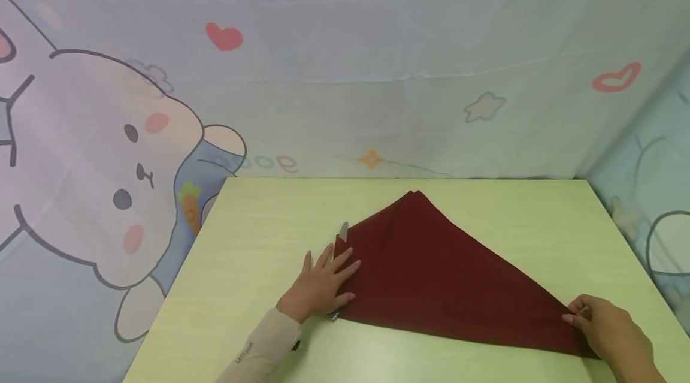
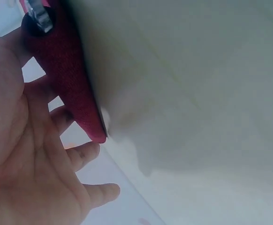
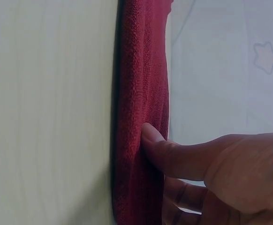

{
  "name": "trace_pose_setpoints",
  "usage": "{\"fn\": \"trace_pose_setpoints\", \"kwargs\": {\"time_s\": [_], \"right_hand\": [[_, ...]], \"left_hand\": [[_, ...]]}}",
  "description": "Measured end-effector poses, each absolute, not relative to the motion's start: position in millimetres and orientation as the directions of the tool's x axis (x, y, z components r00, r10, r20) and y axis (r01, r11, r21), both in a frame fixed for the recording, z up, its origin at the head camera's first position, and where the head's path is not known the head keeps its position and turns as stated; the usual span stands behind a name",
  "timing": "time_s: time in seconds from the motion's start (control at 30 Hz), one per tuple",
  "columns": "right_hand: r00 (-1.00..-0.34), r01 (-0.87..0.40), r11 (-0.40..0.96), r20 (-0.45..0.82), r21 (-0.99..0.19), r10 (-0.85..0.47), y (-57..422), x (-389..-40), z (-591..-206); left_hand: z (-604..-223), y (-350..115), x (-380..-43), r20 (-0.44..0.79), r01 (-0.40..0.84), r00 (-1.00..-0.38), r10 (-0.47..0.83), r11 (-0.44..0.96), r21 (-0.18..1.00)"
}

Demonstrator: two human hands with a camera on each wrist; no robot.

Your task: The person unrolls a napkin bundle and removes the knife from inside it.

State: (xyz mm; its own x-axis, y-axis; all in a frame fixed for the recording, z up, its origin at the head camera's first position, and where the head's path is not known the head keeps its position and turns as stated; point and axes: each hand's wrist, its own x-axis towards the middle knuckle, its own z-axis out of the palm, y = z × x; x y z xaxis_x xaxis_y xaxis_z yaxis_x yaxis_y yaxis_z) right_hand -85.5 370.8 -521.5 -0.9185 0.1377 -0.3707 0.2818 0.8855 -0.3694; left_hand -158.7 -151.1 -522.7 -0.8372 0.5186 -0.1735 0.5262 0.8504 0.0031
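The person's left hand (image 1: 317,287) lay with its fingers straight and spread, touching the left end of a dark red cloth (image 1: 431,275). The right hand (image 1: 614,329) pinched the cloth's long upper edge near its right end, thumb on one side and fingers on the other. Between the hands the cloth lay folded on the bench (image 1: 269,215), its peak pointing towards the wall and its right end tapering. A grey tip (image 1: 344,231) stuck out at the upper left corner, and a shiny metal bit (image 1: 333,315) showed at the lower left (whether they were one piece, I couldn't tell). A pale sleeve (image 1: 264,344) with small lettering covered the left forearm. Beyond the bench hung a printed sheet (image 1: 377,41) with hearts, a star and a big cartoon animal (image 1: 81,161).
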Motion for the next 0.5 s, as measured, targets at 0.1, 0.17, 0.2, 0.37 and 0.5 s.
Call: {"fn": "trace_pose_setpoints", "kwargs": {"time_s": [0.1, 0.17, 0.2, 0.37, 0.5], "right_hand": [[-0.920, 0.280, 0.884, -0.367, -0.375, 0.135, 372, -85, -522], [-0.922, 0.276, 0.884, -0.365, -0.376, 0.133, 372, -85, -522], [-0.922, 0.275, 0.884, -0.366, -0.377, 0.130, 372, -84, -522], [-0.922, 0.270, 0.886, -0.366, -0.377, 0.125, 373, -84, -522], [-0.921, 0.272, 0.885, -0.368, -0.377, 0.127, 373, -84, -522]], "left_hand": [[-523, -154, -159, -0.166, 0.529, -0.835, 0.524, 0.849, 0.017], [-524, -157, -159, -0.162, 0.527, -0.837, 0.523, 0.850, 0.018], [-524, -158, -159, -0.159, 0.526, -0.838, 0.522, 0.850, 0.018], [-524, -162, -159, -0.152, 0.513, -0.845, 0.512, 0.858, 0.039], [-523, -164, -158, -0.152, 0.500, -0.851, 0.503, 0.864, 0.058]]}}
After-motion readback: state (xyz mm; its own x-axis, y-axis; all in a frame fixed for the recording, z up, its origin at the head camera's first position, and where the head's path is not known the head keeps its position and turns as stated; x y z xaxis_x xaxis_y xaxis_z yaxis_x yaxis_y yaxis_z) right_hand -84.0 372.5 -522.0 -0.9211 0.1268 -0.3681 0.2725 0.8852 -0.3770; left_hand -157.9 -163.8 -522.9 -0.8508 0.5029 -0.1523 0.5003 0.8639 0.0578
